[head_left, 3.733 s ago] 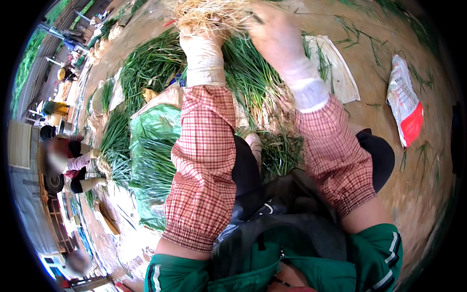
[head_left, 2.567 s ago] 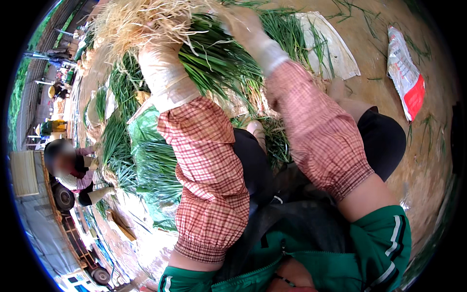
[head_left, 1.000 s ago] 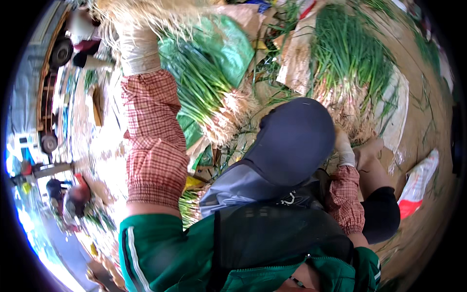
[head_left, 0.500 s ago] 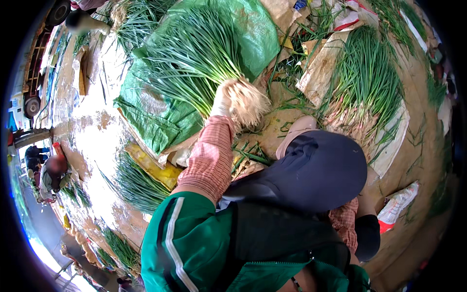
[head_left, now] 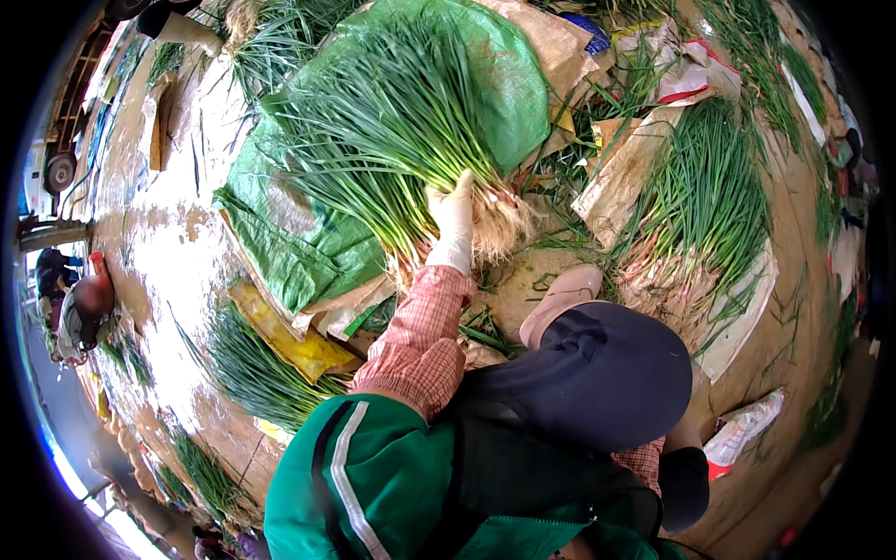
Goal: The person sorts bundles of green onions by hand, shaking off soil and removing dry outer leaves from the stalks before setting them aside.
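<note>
My left hand (head_left: 453,213), in a white glove, is closed around the lower stalks of a large bunch of spring onions (head_left: 397,117). Its thumb lies over the stalks, while the other fingers are mostly hidden. The pale, stringy roots (head_left: 499,222) stick out to the right of the glove. More stalks with pinkish root ends (head_left: 401,266) show to the left of my wrist. The leaves fan away over a green plastic sheet (head_left: 509,89). My right hand is out of sight; only part of its checked sleeve (head_left: 642,462) shows beside my bent knee.
Another spring onion heap (head_left: 705,187) lies at the right on pale sacking. A yellow packet (head_left: 289,336) rests by more onions (head_left: 257,364) at the left. A white and red bag (head_left: 747,425) lies right of my knee (head_left: 616,373). Another person (head_left: 84,308) is at the far left.
My left hand has moved slightly right and up the stalks from the root end. Root ends left of my wrist now show apart from the bunch in my hand.
</note>
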A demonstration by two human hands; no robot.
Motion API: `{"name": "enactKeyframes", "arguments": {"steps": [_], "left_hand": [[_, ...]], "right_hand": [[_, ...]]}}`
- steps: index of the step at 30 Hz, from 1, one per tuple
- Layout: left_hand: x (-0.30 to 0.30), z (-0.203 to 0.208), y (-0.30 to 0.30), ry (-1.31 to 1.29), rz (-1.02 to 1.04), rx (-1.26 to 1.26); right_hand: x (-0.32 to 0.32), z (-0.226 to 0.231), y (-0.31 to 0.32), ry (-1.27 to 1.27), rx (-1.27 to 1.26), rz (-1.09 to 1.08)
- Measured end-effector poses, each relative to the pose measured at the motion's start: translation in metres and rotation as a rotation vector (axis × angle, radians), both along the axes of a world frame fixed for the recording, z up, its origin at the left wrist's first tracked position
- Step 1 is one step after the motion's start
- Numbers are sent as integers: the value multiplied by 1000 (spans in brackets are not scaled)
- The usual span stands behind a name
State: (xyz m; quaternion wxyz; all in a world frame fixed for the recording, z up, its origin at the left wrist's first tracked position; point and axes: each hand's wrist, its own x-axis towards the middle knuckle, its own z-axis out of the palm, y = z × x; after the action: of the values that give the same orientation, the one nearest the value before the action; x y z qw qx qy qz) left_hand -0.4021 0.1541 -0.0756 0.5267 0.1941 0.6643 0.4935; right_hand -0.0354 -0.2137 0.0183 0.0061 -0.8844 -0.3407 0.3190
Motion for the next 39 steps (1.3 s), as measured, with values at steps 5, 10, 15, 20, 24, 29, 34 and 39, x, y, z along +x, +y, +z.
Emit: {"name": "enactKeyframes", "arguments": {"steps": [5,10,15,20,24,29,34,39], "left_hand": [[-50,31,28,770,-468,-314],[-66,22,42,692,-604,-327],[-98,36,15,940,-466,-197],[-93,71,38,470,-114,365],[-97,96,107,646,22,488],[-132,101,166,875,-38,-45],[-110,98,171,1053,-307,-148],[-119,69,176,1150,-404,-202]], "right_hand": [[-2,-8,8,33,1,33],[5,-9,11,31,5,46],[9,-11,11,34,-2,57],[16,-11,10,26,-16,59],[18,-12,11,25,-29,58],[19,-14,13,28,-44,58],[28,-12,9,8,-66,44],[27,-12,11,8,-72,51]]}}
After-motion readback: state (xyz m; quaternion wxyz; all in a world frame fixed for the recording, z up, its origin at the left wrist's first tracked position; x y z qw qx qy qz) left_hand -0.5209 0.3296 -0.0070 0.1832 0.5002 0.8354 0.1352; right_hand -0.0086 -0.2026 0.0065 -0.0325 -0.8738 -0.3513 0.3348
